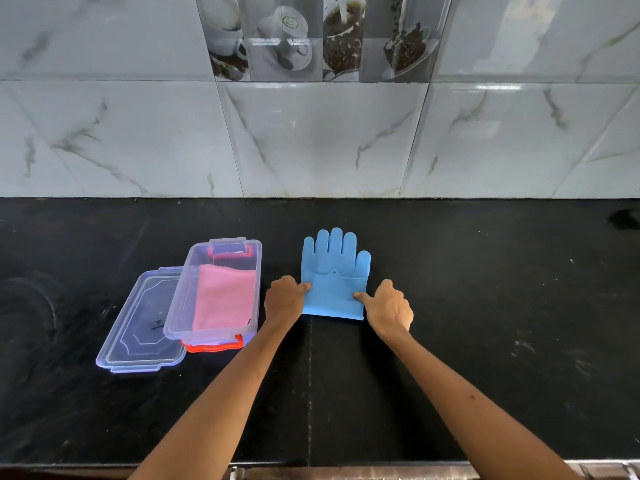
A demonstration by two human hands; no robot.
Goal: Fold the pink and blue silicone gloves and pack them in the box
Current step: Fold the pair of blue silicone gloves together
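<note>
Between the two curled hands, left hand (284, 299) and right hand (389, 308) thumbs press the folded blue silicone glove (334, 278); left of them, the pink glove (225, 296) lies in the clear box (180, 306).

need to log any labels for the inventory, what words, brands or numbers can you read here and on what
No text in this view is readable.
Lid: a dark mark under the clear plastic, too blurred to read.
Wall tile picture of coffee cups: a small round emblem on one cup, too small to read.
Blue glove, pink glove and box: no print visible.
</note>
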